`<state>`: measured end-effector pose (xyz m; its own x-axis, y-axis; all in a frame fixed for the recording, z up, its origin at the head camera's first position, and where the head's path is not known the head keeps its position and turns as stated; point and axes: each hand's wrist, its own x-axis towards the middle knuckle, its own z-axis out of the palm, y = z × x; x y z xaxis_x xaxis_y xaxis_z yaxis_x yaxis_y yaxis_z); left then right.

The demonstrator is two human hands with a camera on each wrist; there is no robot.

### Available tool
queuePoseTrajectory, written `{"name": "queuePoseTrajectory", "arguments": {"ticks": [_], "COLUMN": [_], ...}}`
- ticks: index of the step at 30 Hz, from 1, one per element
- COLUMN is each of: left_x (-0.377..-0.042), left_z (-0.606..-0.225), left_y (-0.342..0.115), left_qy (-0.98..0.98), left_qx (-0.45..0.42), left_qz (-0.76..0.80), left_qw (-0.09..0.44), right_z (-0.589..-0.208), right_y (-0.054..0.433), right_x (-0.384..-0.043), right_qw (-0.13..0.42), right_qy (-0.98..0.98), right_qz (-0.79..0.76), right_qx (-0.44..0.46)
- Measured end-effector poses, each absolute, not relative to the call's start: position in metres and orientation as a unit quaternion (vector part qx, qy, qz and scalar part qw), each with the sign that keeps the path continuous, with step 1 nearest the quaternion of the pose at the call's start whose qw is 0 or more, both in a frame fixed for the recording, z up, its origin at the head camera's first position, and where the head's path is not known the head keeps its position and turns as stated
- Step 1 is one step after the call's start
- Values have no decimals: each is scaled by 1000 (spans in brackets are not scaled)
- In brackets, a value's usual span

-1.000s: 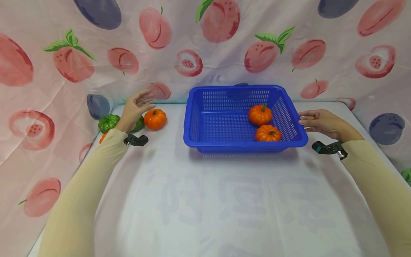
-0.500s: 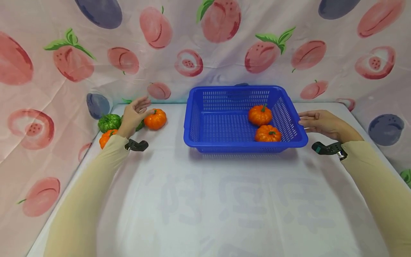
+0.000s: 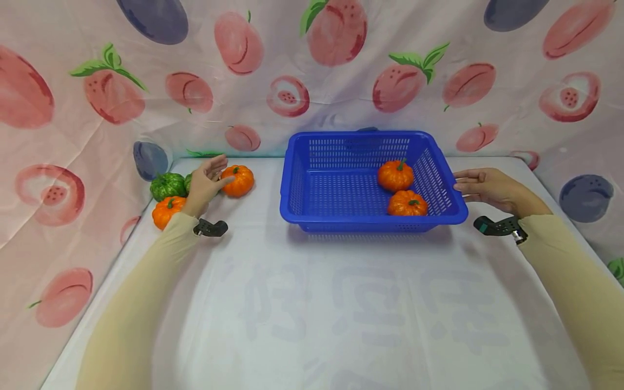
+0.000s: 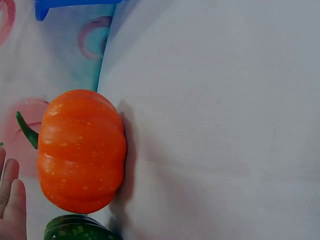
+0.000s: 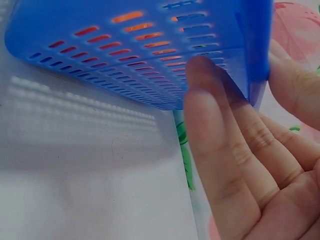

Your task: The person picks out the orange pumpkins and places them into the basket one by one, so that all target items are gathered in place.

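In the head view, my left hand (image 3: 203, 184) hovers at the back left with fingers extended, its thumb overlapping a small orange pumpkin (image 3: 240, 181). The left wrist view shows this pumpkin (image 4: 82, 152) lying with its green stem sideways, fingers (image 4: 17, 205) at its left and nothing gripped. Below it a dark green pumpkin (image 4: 77, 229) is partly cut off. My right hand (image 3: 497, 189) touches the right side of a blue plastic basket (image 3: 370, 219). Its straight fingers (image 5: 205, 125) lie along the slotted outer wall, thumb near the rim. Two orange pumpkins (image 3: 395, 176) sit in the basket.
A green striped pumpkin (image 3: 167, 187) and another orange pumpkin (image 3: 168, 211) lie left of my left hand. A white cloth covers the table (image 3: 312, 303). A fruit-printed curtain (image 3: 341, 92) hangs along the back and sides.
My left hand has come down and slightly toward me, nearer the orange pumpkin. More of the pumpkins to its left now shows. The right hand and basket have stayed in place.
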<state>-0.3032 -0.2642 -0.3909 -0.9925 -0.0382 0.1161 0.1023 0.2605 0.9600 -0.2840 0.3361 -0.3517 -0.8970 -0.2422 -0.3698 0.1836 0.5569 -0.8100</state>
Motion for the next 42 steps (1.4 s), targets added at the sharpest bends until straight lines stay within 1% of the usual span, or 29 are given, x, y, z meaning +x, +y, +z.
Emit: {"name": "queuePoseTrajectory", "arguments": {"ticks": [15, 24, 31, 42], "left_x": [-302, -293, -308, -314], "left_z": [-393, -376, -394, -400], "left_y": [-262, -254, -263, -265], "left_qy": [-810, -808, -817, -828], "left_qx": [-14, -11, -7, -15], "left_qz": [-583, -588, -575, -560], "left_qw": [61, 40, 44, 31], "right_z": [-350, -352, -351, -351], "right_y": [335, 336, 335, 335], "right_x": [-282, -283, -282, -282], "right_qw": [224, 221, 219, 217], "right_qy": [851, 856, 856, 859], "right_qz": [-475, -468, -468, -464], "right_qx": [-18, -16, -13, -8]}}
